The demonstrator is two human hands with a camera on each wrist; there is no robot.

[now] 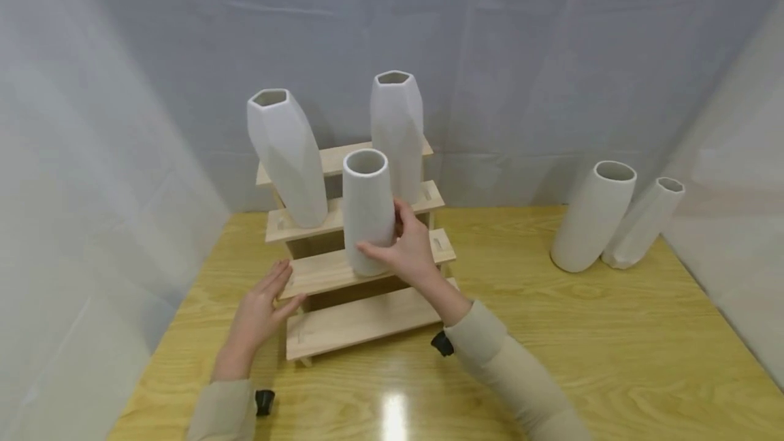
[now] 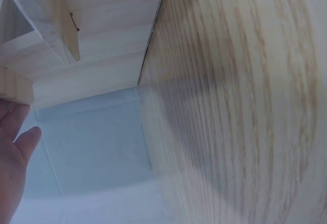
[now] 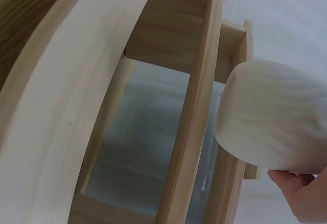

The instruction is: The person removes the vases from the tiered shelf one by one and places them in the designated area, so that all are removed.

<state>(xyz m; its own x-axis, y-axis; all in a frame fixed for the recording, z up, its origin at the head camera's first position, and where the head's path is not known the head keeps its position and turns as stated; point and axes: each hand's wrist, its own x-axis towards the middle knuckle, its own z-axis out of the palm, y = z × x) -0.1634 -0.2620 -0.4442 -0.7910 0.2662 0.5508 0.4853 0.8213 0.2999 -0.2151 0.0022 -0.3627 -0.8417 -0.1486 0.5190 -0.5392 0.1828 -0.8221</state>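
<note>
My right hand (image 1: 412,248) grips a white round-mouthed vase (image 1: 367,206) low on its right side, thumb in front and fingers behind. The vase is upright, its base close over the second step from the bottom of a wooden stepped rack (image 1: 367,322). In the right wrist view the vase's base (image 3: 271,114) shows beside the edges of the steps, with fingertips at its lower side. My left hand (image 1: 256,312) is at the left end of that same step, fingers extended along its edge. Its fingertips meet the wood in the left wrist view.
Two faceted white vases stand on the rack's higher steps, one at left (image 1: 288,158) and one at right (image 1: 397,128). On the wooden table (image 1: 551,346) at right are a smooth white vase (image 1: 591,220) and a slimmer one (image 1: 643,226). A grey sheet (image 1: 520,73) hangs behind.
</note>
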